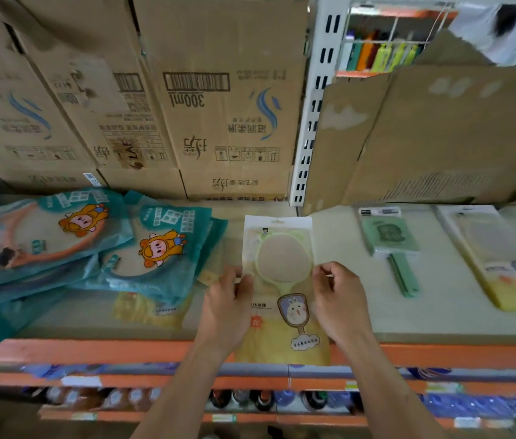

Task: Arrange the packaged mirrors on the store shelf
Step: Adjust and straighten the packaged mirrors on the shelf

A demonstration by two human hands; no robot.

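Yellow packaged mirror [282, 299] lay on the shelf [408, 315]. The left hand [229, 304] and right hand [339, 299] pinched its side edges, fingers curled.

We see a pale beige shelf [345, 312] with an orange front edge [92, 351] and brown cardboard boxes [218, 122] standing along its back. At its left lies a heap of overlapping teal cartoon packets [60, 242], and in the middle a white-and-yellow packaged hand mirror [282, 258] overhangs the front edge. Well apart to the right lie a green long-handled packaged item [389, 236] and a yellow-and-white packet [497, 264].
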